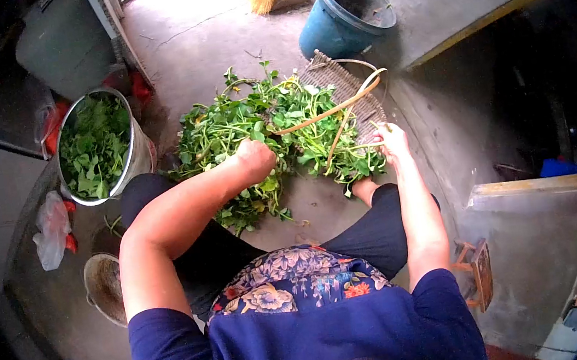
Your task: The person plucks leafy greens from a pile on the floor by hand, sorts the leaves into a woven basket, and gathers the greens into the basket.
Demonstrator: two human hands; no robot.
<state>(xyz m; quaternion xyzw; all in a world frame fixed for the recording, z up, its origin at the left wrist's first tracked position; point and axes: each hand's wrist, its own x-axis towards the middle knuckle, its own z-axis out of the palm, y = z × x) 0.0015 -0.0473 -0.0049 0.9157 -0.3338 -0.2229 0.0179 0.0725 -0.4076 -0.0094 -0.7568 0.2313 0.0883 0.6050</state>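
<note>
Greens heaped on floor, against basket | left hand over heap, fingers hidden, grip can't be told | right hand pinching a stem | judgement: draw singly, light fingertip pinch, ease tangles loose rather than tug, avoid bruising

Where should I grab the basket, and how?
Take the basket by its curved handle, probably at the right-hand bend, coming from above on the right. That bend is clear of the greens, while the handle's left end disappears among them.
</note>
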